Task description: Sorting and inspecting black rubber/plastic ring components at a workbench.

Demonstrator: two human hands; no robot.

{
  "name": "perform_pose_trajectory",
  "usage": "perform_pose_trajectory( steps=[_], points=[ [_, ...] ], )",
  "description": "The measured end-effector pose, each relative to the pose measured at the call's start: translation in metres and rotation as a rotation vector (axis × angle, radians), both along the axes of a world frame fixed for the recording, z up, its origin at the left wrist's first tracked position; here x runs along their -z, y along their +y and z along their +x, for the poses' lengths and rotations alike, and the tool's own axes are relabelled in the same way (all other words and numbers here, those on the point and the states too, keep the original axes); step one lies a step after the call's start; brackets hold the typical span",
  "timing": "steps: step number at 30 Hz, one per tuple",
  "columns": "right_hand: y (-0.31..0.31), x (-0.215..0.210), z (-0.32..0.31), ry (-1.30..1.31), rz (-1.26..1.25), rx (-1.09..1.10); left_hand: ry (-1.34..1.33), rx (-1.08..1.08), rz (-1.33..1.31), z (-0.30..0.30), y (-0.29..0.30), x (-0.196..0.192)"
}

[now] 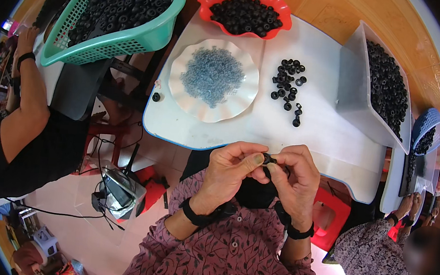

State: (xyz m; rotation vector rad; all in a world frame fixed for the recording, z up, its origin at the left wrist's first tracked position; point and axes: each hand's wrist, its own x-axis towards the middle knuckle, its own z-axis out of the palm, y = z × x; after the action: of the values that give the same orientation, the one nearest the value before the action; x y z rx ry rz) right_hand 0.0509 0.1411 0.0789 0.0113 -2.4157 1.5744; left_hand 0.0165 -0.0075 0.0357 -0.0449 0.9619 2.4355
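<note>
Just off the front edge of the white table (330, 148), my two hands meet in front of my chest. Between thumb and forefinger, my left hand (230, 173) pinches a small round black part (267, 158). The closed fingertips of my right hand (296, 179) grip the same part from the other side. Its far details are covered by my fingers. Ahead lies a loose cluster of black rings (288, 80). Left of them, a white wavy-edged plate (180, 83) bears a heap of small clear bluish pieces (213, 73).
A red scalloped bowl (205, 11) of black rings stands at the back. Black rings also fill the green basket (155, 38) at left and the whitish bin (353, 81) at right. Other people sit on both sides. Cables and a device (119, 194) lie low at left.
</note>
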Motion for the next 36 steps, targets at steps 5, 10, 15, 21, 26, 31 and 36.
perform_pose_trajectory(
  steps=[5, 10, 15, 21, 26, 31, 36],
  points=[
    [-0.001, 0.000, -0.001, -0.021, 0.077, -0.001, 0.122, -0.047, -0.228, 0.001, 0.001, -0.004],
    [-0.005, -0.002, 0.000, -0.045, 0.095, -0.014, 0.156, -0.065, -0.351, 0.004, 0.000, -0.004],
    [-0.010, -0.008, -0.001, 0.000, 0.232, -0.005, 0.202, -0.055, -0.360, 0.003, 0.002, -0.011],
    [-0.013, -0.005, 0.002, -0.011, 0.256, 0.032, 0.181, -0.022, -0.340, 0.003, 0.003, -0.006],
    [-0.016, -0.005, 0.004, -0.023, 0.234, 0.047, 0.173, -0.011, -0.346, 0.003, 0.003, 0.002],
    [-0.015, -0.001, 0.004, -0.070, 0.169, 0.044, 0.141, 0.000, -0.273, 0.000, 0.001, -0.002],
    [-0.016, -0.008, 0.005, -0.142, 0.156, 0.070, 0.135, 0.024, -0.309, 0.002, 0.003, -0.001]
  ],
)
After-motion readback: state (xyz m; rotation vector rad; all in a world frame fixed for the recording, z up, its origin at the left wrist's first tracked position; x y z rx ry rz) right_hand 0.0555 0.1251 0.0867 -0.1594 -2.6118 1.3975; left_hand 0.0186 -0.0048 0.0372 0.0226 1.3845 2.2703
